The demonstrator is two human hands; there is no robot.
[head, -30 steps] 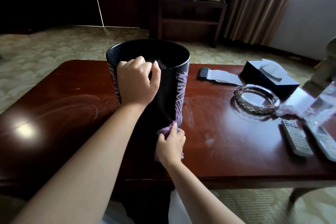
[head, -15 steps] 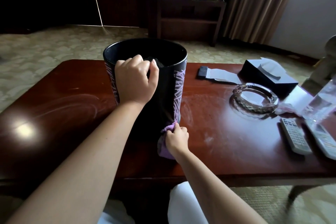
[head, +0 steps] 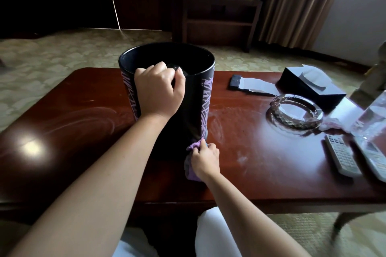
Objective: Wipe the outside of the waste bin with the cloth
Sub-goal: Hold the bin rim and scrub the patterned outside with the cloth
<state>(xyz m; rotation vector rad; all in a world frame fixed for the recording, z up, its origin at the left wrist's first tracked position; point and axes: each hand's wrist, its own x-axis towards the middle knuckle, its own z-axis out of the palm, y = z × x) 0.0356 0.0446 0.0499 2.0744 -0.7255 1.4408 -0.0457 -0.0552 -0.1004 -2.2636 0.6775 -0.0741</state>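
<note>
Compared with the frame half a second before, little had changed: the left hand (head: pixel 159 89) remained clamped over the near rim of the waste bin (head: pixel 194 110), fingers curled inside and thumb outside, and the right hand (head: pixel 205 160) still gripped the bunched purple cloth (head: pixel 193 146) at the bin's lower right corner. A second before, that hand and cloth had sat a little more toward the bin's front face; they had since slid round to the right edge of its base.

On the left, the wooden table (head: pixel 62 131) lay bare and glossy, with faint wipe streaks, as far as its rounded left edge. The bin stood upright near the middle, toward the far edge, black with purple line patterns down both sides. Just right of its base the tabletop was smeared but open up to a glass ashtray (head: pixel 295 113). Behind that lay a dark card holder (head: pixel 236 82) with a grey slip, and a dark tissue box (head: pixel 311 87). Farther right, near the table's right end, two remotes (head: pixel 342 155) lay side by side by a clear plastic sleeve (head: pixel 369 119). The near table edge ran just beyond the person's knees.
</note>
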